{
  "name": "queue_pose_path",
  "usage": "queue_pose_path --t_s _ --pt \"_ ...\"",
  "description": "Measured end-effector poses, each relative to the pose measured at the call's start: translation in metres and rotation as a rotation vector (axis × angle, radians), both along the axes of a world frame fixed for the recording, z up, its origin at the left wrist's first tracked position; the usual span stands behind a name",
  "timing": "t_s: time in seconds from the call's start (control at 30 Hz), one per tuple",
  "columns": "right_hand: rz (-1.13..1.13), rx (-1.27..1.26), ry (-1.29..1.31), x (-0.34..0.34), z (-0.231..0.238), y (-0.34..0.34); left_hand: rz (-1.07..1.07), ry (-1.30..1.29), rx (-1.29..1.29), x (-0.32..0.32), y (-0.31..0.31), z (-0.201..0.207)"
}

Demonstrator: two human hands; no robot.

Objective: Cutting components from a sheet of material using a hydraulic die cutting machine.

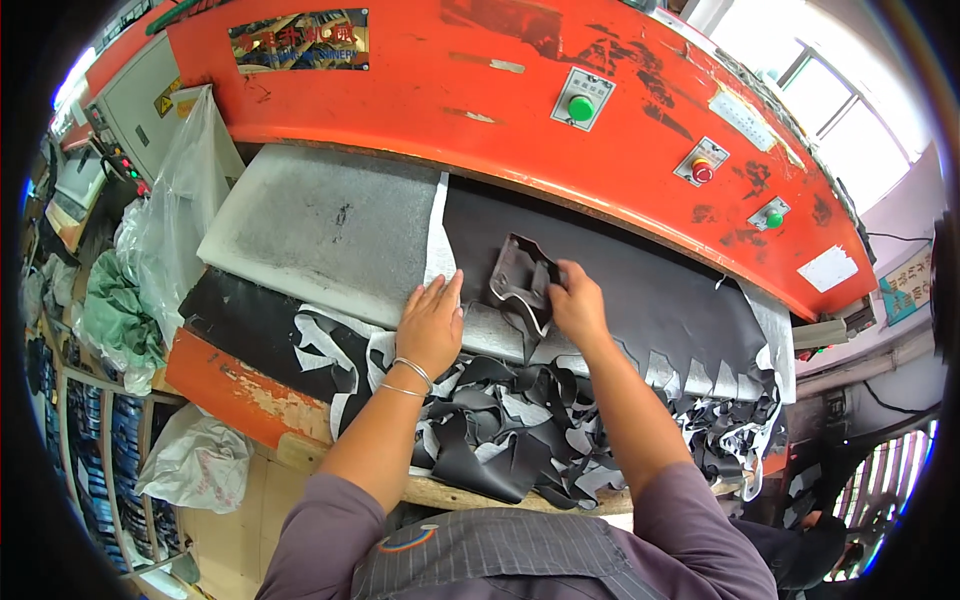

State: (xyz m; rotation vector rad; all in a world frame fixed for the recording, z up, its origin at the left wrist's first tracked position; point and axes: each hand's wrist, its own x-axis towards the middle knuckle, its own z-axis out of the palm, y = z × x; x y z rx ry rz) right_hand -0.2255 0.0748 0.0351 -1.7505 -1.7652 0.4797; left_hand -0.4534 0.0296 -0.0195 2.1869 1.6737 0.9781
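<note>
A dark metal cutting die (512, 272) with open compartments stands on the black sheet material (640, 275), near the sheet's ragged front edge. My right hand (578, 302) grips the die by its right side, thumb and fingers closed round it. My left hand (432, 325) lies flat with fingers stretched out, at the sheet's folded white edge (440, 235) and the pale cutting board (320, 225). Nothing shows in its grasp. A cut strip hangs at the die's front, and I cannot tell whether it is still joined to the sheet.
An orange press (420, 80) spans the far side, with green buttons (580, 108) and a red one (703, 172). Black and white offcuts (510, 430) heap along the front ledge. Plastic bags (185, 200) hang at the left; a person (800, 550) is at the lower right.
</note>
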Motion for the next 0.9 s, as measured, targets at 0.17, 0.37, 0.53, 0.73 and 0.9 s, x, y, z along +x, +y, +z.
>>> queue_pose_path --t_s 0.17,0.37,0.53,0.73,0.9 --pt "-0.042 -0.054 -0.037 -0.018 -0.014 0.014 0.002 -0.013 0.012 -0.002 0.0 -0.004" --pt "0.239 0.053 -0.273 -0.015 -0.014 -0.039 0.012 0.056 -0.005 0.01 -0.005 0.003" --pt "0.258 0.063 -0.258 -0.001 -0.017 -0.032 -0.005 0.029 0.012 0.017 0.001 0.004" --pt "0.273 0.042 -0.278 0.003 -0.014 -0.035 -0.002 0.084 -0.018 0.015 -0.001 0.004" --pt "0.243 0.066 -0.344 0.012 -0.015 -0.028 0.013 0.102 0.003 0.02 0.003 0.009"
